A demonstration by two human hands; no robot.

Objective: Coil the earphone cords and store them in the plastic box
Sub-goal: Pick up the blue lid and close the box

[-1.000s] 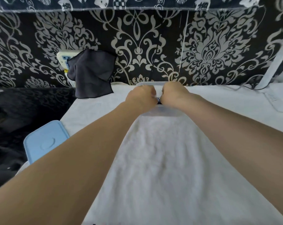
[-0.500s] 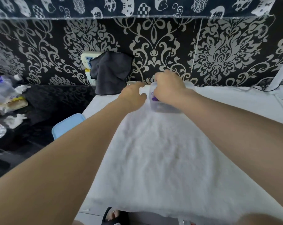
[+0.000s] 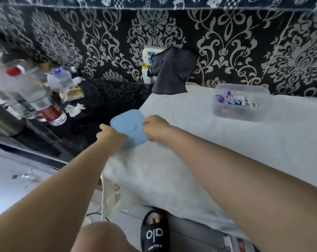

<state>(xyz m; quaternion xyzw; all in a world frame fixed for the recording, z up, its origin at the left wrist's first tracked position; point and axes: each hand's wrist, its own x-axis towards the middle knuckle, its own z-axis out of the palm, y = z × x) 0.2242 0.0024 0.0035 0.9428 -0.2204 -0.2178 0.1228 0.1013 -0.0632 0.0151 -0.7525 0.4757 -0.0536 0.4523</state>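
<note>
A clear plastic box (image 3: pixel 241 113) stands open on the white towel (image 3: pixel 190 160) at the back right, with coiled earphone cords (image 3: pixel 235 100) in purple, blue and white inside. A light blue lid (image 3: pixel 130 127) lies at the towel's left edge. My left hand (image 3: pixel 111 136) grips the lid's near left side. My right hand (image 3: pixel 155 127) grips its right edge. Both hands are well left of the box.
A dark cloth (image 3: pixel 172 75) hangs over a wall socket (image 3: pixel 147 57) behind the towel. Left of the table, plastic bottles (image 3: pixel 36 99), wrappers and crumpled tissues (image 3: pixel 75 109) crowd a dark surface. My foot in a black slipper (image 3: pixel 155 231) is below the table's front edge.
Both hands left the box and moved left to take hold of the blue lid. The view swung left, so the box now appears at the right.
</note>
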